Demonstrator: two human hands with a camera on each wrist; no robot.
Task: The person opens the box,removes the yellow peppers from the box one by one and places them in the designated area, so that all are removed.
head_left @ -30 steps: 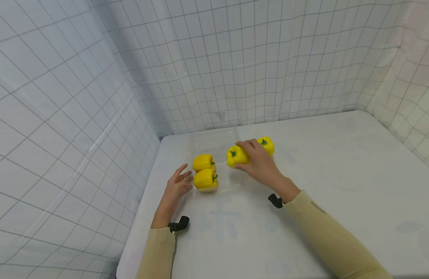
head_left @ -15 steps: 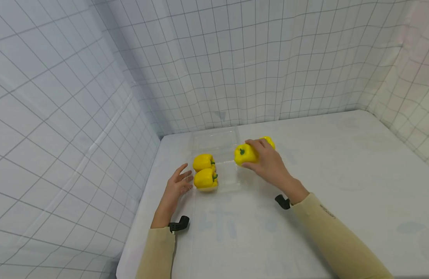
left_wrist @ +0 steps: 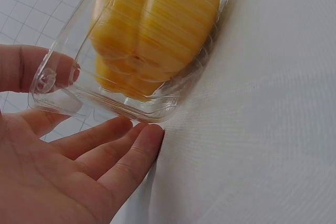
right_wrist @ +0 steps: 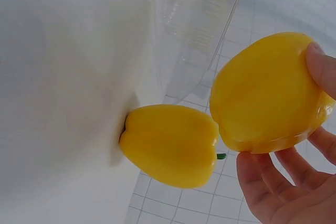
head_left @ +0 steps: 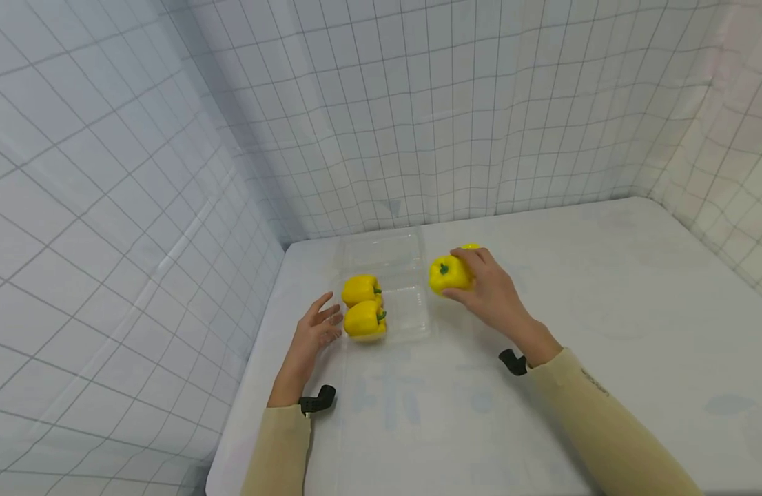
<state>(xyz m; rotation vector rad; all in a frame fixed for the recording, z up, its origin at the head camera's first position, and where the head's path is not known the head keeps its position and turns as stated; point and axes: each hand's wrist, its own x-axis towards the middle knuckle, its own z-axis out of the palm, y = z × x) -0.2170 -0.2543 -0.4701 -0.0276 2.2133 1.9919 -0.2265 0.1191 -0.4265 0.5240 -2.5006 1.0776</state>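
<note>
One pepper (head_left: 448, 277), probably stiff, slippery and best held round its sides, is pinched by the right hand (head_left: 491, 296); the left hand (head_left: 310, 335), fingers spread, flanks the box (head_left: 410, 313).

Yellow bell peppers (right_wrist: 268, 93): smooth, glossy skin, I get bright highlights on them. Clamshell container (head_left: 408, 317): thin clear plastic, shiny, with ribbed walls. White worktop covering (head_left: 604, 310) reads to me as matt cloth, fine texture in the left wrist view. Gridded curtain (head_left: 418, 124): cloth or plastic sheeting, can't tell from my end; faint sheen, rippled. Beige sleeves (head_left: 604, 424): matt cloth. Black wrist cameras (head_left: 512, 362): plastic-looking.
</note>
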